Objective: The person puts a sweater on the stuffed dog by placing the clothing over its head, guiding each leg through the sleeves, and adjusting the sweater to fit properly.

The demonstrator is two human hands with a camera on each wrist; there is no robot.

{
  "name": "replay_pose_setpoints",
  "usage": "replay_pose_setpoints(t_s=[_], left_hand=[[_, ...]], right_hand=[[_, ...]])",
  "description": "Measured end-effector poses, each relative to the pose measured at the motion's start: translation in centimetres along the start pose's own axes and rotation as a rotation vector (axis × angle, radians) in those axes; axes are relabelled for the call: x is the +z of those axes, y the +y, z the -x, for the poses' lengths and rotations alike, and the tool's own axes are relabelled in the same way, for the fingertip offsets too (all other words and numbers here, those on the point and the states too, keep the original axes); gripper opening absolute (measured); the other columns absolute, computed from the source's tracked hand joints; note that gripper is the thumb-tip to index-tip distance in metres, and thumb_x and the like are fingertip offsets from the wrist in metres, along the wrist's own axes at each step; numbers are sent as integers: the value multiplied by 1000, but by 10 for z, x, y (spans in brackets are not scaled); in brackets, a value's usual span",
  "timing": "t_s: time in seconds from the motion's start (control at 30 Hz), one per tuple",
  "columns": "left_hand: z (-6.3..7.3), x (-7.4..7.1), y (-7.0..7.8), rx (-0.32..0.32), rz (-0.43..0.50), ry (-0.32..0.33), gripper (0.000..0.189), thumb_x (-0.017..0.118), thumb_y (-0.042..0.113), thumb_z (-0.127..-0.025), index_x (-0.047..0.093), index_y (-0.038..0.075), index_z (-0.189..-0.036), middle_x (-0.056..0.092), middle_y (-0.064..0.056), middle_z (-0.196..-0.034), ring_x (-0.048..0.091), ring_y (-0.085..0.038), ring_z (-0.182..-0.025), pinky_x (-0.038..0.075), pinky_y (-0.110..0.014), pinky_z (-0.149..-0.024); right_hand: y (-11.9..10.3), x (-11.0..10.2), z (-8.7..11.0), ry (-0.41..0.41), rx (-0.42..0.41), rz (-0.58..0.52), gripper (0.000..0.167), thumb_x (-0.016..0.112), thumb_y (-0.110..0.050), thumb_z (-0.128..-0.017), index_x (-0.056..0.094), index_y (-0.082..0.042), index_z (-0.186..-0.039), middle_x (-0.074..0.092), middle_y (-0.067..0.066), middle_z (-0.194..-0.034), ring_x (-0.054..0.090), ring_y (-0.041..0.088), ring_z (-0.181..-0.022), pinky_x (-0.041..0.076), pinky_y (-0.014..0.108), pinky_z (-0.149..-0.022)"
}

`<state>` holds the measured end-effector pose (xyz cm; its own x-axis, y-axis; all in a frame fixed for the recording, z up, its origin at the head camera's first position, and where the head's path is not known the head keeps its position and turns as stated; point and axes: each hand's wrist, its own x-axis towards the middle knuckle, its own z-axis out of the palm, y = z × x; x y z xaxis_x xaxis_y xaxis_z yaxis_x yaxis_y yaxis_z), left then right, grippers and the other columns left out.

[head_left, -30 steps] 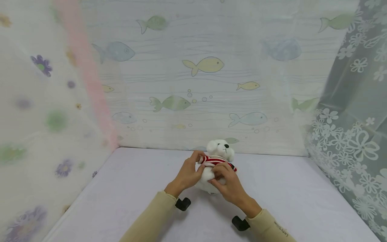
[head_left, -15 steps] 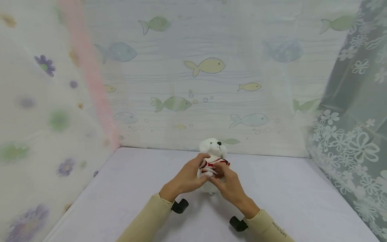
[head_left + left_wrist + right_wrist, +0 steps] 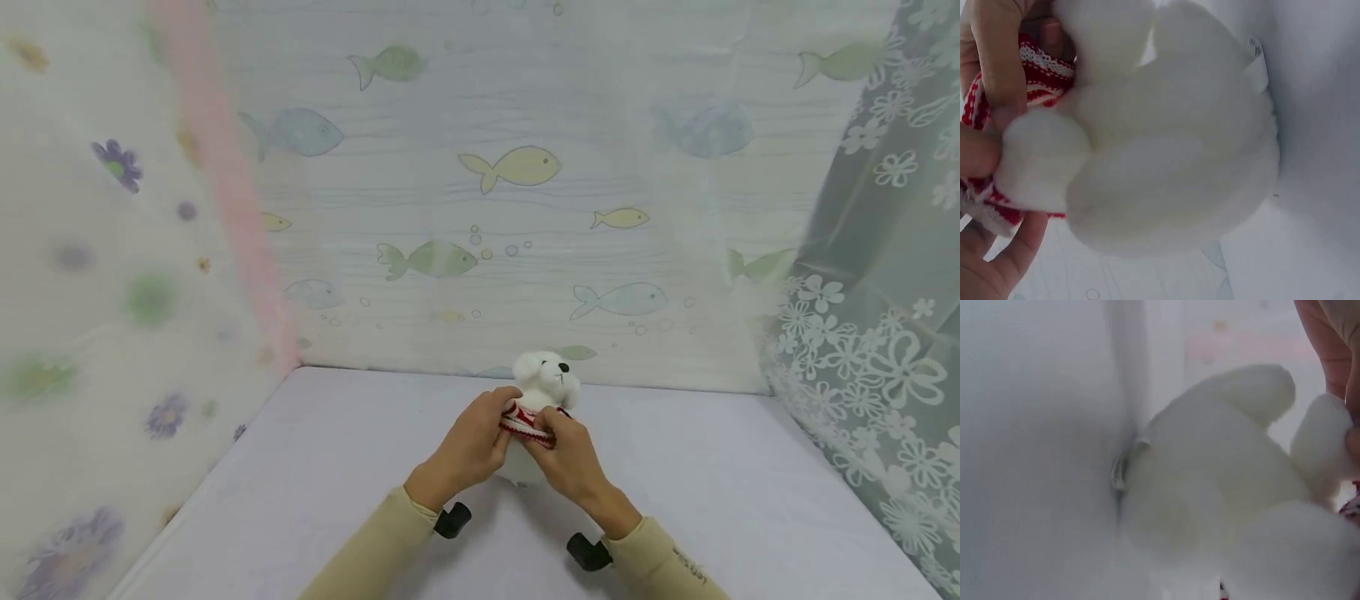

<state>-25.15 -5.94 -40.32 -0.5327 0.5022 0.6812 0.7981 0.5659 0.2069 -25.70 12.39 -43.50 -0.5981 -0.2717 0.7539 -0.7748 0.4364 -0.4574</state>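
Note:
A white plush dog (image 3: 542, 379) sits upright on the table, wearing a red-and-white knitted sweater (image 3: 525, 425). My left hand (image 3: 467, 440) grips the sweater's side, and my right hand (image 3: 576, 457) pinches its lower front edge. Bunched red knit (image 3: 1047, 65) shows among the fingers in the left wrist view, beside a round white paw (image 3: 1041, 159). The dog's bare white belly (image 3: 1166, 144) is exposed below the sweater. In the right wrist view, fingers hold at a white paw (image 3: 1322, 440). A small label (image 3: 1124, 467) sticks out at the toy's base.
The white-covered table (image 3: 360, 433) runs back to a fish-print curtain (image 3: 450, 200). A flowered sheet (image 3: 112, 317) hangs on the left, and a grey sheet with white flowers (image 3: 885, 358) on the right. Black wrist mounts (image 3: 453, 521) hang beneath both forearms.
The dog tilted left, then came back right. The sweater's hem, which had bunched up between my hands, now lies flatter and lower, with fingers pinching its edge.

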Motion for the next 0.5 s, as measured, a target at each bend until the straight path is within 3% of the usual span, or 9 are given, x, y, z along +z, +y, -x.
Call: replay_pose_setpoints(t_s=[0.1, 0.2, 0.33, 0.4, 0.5], left_hand=[[3, 0, -3, -4, 8, -37, 69, 70, -5, -77, 37, 2, -137, 56, -7, -108, 53, -15, -94, 48, -27, -81], [6, 1, -7, 8, -27, -95, 79, 73, -3, -76, 32, 4, -143, 53, -8, -119, 52, -18, -107, 46, -30, -91], [7, 5, -11, 49, -58, -68, 77, 73, -4, -77, 33, 4, -142, 53, -9, -122, 52, -21, -112, 44, -33, -96], [6, 7, -11, 61, -44, -33, 71, 72, -7, -77, 37, 3, -138, 54, -10, -120, 54, -22, -109, 45, -32, -95], [6, 8, -11, 78, 6, 19, 61, 69, -11, -77, 42, 0, -131, 56, -10, -114, 55, -20, -104, 47, -28, -90]], right_hand=[[4, -3, 0, -22, -42, -8, 28, 77, 1, -75, 52, -11, -82, 51, -5, -79, 47, 6, -67, 43, 20, -55], [8, -6, 0, -51, -111, 30, 26, 77, 1, -76, 55, -11, -85, 56, 1, -97, 54, 10, -76, 48, 20, -63], [11, -11, -5, -101, -209, 59, 23, 74, 0, -78, 56, -10, -88, 56, 9, -119, 60, 17, -91, 51, 22, -72], [11, -13, -8, -127, -230, 52, 24, 72, 1, -79, 56, -8, -93, 59, 6, -112, 59, 14, -86, 49, 19, -70], [10, -14, -10, -138, -228, 38, 27, 72, 4, -78, 54, -7, -96, 57, -1, -89, 50, 7, -71, 43, 16, -60]])
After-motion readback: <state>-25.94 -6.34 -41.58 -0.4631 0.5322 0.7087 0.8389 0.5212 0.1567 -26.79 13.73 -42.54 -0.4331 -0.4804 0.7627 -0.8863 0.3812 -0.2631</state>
